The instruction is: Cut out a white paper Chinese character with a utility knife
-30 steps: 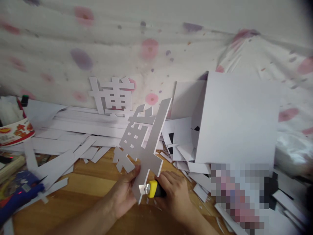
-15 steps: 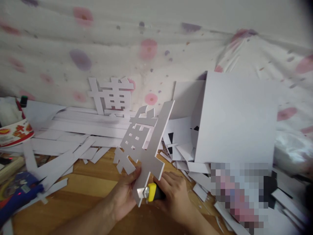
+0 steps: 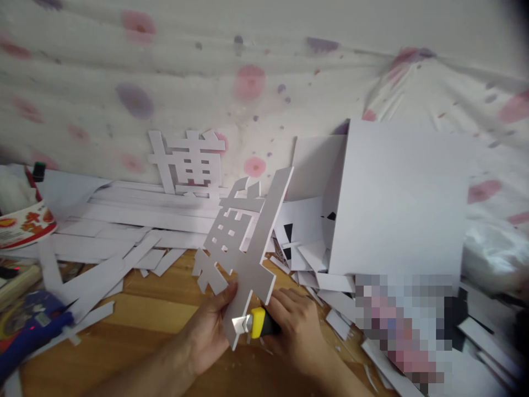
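Observation:
My left hand [image 3: 209, 328] grips the lower edge of a white foam-board cutout character [image 3: 243, 237], held tilted above the wooden floor [image 3: 136, 325]. My right hand [image 3: 295, 331] is closed round a yellow-and-black utility knife [image 3: 254, 322]. Its blade rests against the bottom tip of the cutout, right beside my left thumb. A second white cutout character [image 3: 188, 162] leans upright against the spotted cloth behind.
Long white foam-board strips [image 3: 124, 220] and scraps cover the floor at left and centre. A large white board [image 3: 399, 204] stands at the right over a heap of offcuts. A blue glue gun [image 3: 33, 331] and a red printed packet [image 3: 22, 223] lie at the left edge.
The cutout has tipped slightly and the knife blade has shifted a little along its bottom tip. Both hands stay in nearly the same place.

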{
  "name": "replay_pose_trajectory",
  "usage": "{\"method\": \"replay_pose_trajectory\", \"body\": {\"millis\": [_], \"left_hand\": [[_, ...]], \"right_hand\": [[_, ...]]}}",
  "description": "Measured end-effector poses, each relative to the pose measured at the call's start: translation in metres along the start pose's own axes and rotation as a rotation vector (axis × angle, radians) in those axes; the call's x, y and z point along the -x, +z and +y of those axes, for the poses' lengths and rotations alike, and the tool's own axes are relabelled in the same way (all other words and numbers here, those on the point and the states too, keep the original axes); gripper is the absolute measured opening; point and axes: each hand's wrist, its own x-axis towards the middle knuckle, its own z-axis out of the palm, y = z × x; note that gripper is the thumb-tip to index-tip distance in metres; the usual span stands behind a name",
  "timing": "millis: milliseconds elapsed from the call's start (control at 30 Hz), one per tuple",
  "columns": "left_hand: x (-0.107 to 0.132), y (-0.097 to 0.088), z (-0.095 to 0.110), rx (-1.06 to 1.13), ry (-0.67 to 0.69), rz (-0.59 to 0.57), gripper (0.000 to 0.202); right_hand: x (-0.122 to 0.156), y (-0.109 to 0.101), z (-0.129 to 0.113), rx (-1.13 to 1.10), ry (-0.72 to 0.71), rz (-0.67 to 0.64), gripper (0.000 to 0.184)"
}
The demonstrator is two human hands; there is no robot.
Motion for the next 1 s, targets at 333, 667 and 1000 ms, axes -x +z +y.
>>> {"method": "replay_pose_trajectory", "body": {"millis": [333, 667, 1000], "left_hand": [[0.0029, 0.0052, -0.0019, -0.051, 0.060, 0.061, 0.014], [-0.0005, -0.0001, -0.0026, -0.012, 0.032, -0.018, 0.021], [0.0015, 0.0015, -0.0013, -0.008, 0.029, 0.019, 0.017]], "right_hand": [[-0.0004, -0.0031, 0.0075, 0.075, 0.054, 0.069, 0.003], [0.0017, 0.0003, 0.0024, 0.008, -0.002, 0.026, 0.011], [0.0006, 0.0012, 0.0083, 0.028, 0.025, 0.077, 0.009]]}}
